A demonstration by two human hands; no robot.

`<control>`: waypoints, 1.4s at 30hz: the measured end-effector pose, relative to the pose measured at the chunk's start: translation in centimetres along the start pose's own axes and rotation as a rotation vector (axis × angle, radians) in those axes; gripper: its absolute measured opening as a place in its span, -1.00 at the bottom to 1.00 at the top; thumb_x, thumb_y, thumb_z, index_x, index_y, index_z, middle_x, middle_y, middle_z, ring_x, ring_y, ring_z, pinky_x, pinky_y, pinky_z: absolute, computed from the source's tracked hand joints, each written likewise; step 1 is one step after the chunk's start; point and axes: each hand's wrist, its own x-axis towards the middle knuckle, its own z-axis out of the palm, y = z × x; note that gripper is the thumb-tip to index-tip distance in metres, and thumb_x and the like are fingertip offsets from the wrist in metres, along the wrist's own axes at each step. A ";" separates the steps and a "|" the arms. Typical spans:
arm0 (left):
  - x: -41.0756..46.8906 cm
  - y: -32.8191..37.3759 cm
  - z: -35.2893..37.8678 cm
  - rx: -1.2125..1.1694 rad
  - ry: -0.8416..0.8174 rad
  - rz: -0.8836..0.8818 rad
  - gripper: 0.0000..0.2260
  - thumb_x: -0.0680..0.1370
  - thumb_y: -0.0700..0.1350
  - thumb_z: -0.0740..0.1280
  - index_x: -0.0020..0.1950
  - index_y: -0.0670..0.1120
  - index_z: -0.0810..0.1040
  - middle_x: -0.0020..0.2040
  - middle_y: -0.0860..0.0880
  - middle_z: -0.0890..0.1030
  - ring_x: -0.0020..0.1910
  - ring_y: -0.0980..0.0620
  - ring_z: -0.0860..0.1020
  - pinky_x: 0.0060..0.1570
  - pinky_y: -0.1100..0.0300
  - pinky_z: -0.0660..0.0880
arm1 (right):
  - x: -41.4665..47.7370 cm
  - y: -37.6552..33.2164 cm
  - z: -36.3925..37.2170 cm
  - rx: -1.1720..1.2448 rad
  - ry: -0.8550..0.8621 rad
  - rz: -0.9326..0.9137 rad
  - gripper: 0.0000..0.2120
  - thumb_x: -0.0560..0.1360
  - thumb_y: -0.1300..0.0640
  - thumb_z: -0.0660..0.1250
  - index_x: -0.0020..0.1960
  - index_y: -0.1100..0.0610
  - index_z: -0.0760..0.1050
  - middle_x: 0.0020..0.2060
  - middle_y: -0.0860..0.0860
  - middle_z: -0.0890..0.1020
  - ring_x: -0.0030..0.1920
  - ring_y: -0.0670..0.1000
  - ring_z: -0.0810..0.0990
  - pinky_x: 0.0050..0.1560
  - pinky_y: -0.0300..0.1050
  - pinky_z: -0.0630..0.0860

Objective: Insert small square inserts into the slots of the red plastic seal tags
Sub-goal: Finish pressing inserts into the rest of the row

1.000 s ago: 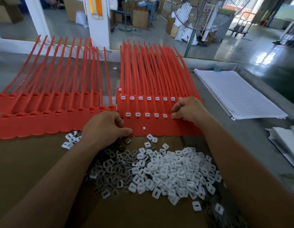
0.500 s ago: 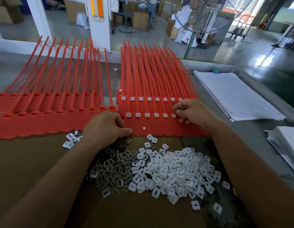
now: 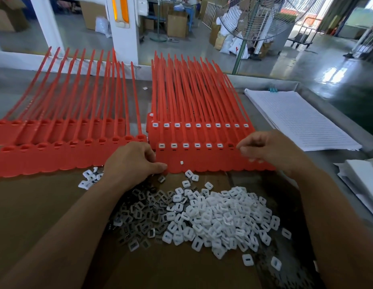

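Two overlapping strips of red seal tags point(image 3: 202, 159) lie at centre; the back row's slots all hold white inserts, and the front row has several filled, with an empty slot point(image 3: 230, 145) beside them. My left hand point(image 3: 131, 161) grips the front strip's near left corner, thumb on top. My right hand point(image 3: 269, 149) hovers blurred over the strip's right part, fingers curled, fingertips just right of the empty slot; whether it holds an insert is hidden. A pile of white inserts point(image 3: 219, 217) lies on cardboard in front, and one loose insert point(image 3: 181, 162) sits on the strip.
More red tag strips with empty slots point(image 3: 62, 151) lie to the left. Dark metal clips point(image 3: 139, 213) are mixed in at the pile's left. A stack of lined paper point(image 3: 296, 117) sits to the right, with white sheets point(image 3: 362, 180) at the far right edge.
One more front-row slot has been filled. My right hand then lifted off that slot and shifted right. My left hand has stayed put on the strip's corner.
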 end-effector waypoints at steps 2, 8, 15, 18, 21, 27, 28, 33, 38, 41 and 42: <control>0.1 0.0 0.0 -0.002 -0.001 -0.004 -0.76 0.30 0.12 0.47 -0.28 0.03 0.50 -0.29 0.10 0.56 -0.27 0.14 0.52 -0.22 0.15 0.46 | -0.8 0.1 0.1 -0.072 -0.202 -0.024 -0.83 0.41 0.30 0.40 -0.22 0.03 0.59 -0.44 -0.11 0.62 -0.43 -0.23 0.52 -0.38 -0.46 0.40; 0.2 0.0 0.1 0.000 0.005 -0.001 -0.77 0.30 0.12 0.47 -0.29 0.03 0.50 -0.30 0.10 0.56 -0.29 0.15 0.51 -0.23 0.15 0.46 | -1.2 0.3 1.7 -0.201 -0.502 -0.012 -0.84 0.34 0.22 0.49 -0.18 0.00 0.61 -0.32 -0.10 0.68 -0.32 -0.18 0.63 -0.24 -0.42 0.47; 0.2 0.0 0.1 0.003 0.011 0.001 -0.77 0.30 0.12 0.47 -0.29 0.02 0.51 -0.31 0.11 0.55 -0.29 0.16 0.50 -0.27 0.18 0.43 | -1.2 0.2 2.0 -0.233 -0.502 -0.027 -0.87 0.39 0.20 0.44 -0.24 -0.01 0.56 -0.35 -0.09 0.66 -0.35 -0.17 0.60 -0.25 -0.35 0.51; 0.2 -0.1 0.1 -0.001 0.008 -0.002 -0.77 0.30 0.12 0.47 -0.28 0.02 0.51 -0.31 0.10 0.56 -0.29 0.16 0.51 -0.29 0.19 0.42 | -1.2 0.2 1.8 -0.153 -0.447 0.014 -0.86 0.43 0.26 0.38 -0.25 0.07 0.55 -0.41 -0.06 0.64 -0.37 -0.15 0.59 -0.30 -0.39 0.46; 0.2 0.0 0.1 -0.005 0.007 -0.001 -0.77 0.30 0.11 0.48 -0.29 0.02 0.51 -0.31 0.10 0.56 -0.29 0.15 0.52 -0.26 0.17 0.44 | -1.1 0.5 1.6 -0.098 -0.373 0.064 -0.87 0.46 0.29 0.34 -0.22 0.11 0.54 -0.40 -0.05 0.65 -0.37 -0.13 0.60 -0.36 -0.36 0.45; 0.2 0.1 0.1 -0.015 0.009 -0.007 -0.78 0.30 0.11 0.48 -0.30 0.02 0.51 -0.30 0.10 0.56 -0.27 0.15 0.51 -0.23 0.16 0.44 | -1.1 0.5 1.5 -0.026 -0.353 0.100 -0.84 0.44 0.36 0.33 -0.16 0.12 0.55 -0.41 -0.04 0.64 -0.39 -0.18 0.58 -0.40 -0.39 0.42; 0.2 0.1 0.1 -0.016 0.009 -0.009 -0.78 0.30 0.11 0.48 -0.30 0.02 0.51 -0.30 0.10 0.56 -0.27 0.14 0.51 -0.22 0.15 0.45 | -1.1 0.4 1.5 -0.028 -0.349 0.102 -0.83 0.44 0.36 0.34 -0.16 0.10 0.56 -0.39 -0.04 0.65 -0.37 -0.17 0.59 -0.39 -0.39 0.42; 0.1 0.2 -0.1 -0.009 0.005 -0.012 -0.78 0.30 0.10 0.48 -0.29 0.02 0.52 -0.28 0.10 0.56 -0.24 0.12 0.52 -0.16 0.10 0.49 | -0.3 0.3 1.7 -0.005 -0.086 0.001 -0.78 0.44 0.35 0.33 -0.21 0.03 0.55 -0.34 -0.11 0.58 -0.42 -0.35 0.49 -0.41 -0.53 0.35; -0.1 0.4 -0.3 -0.018 -0.002 -0.014 -0.77 0.31 0.10 0.48 -0.27 0.01 0.52 -0.26 0.09 0.57 -0.23 0.12 0.53 -0.12 0.07 0.51 | 2.0 1.3 2.3 -0.066 0.264 -0.143 -0.81 0.49 0.35 0.27 -0.16 0.08 0.54 -0.25 -0.20 0.52 -0.24 -0.39 0.48 -0.22 -0.62 0.30; -0.2 0.3 -0.3 -0.024 -0.003 -0.015 -0.77 0.31 0.10 0.48 -0.28 0.01 0.52 -0.27 0.08 0.58 -0.24 0.12 0.53 -0.13 0.06 0.52 | 3.4 2.8 2.8 -0.124 0.310 -0.119 -0.75 0.50 0.30 0.26 -0.19 -0.04 0.49 -0.19 -0.17 0.51 -0.16 -0.29 0.44 -0.17 -0.51 0.28; -0.2 0.4 -0.3 -0.024 -0.003 -0.015 -0.78 0.31 0.10 0.48 -0.28 0.01 0.52 -0.27 0.08 0.58 -0.25 0.12 0.53 -0.13 0.06 0.51 | 3.7 3.3 2.9 -0.127 0.304 -0.107 -0.73 0.50 0.29 0.26 -0.21 -0.07 0.48 -0.18 -0.18 0.50 -0.14 -0.27 0.44 -0.15 -0.47 0.28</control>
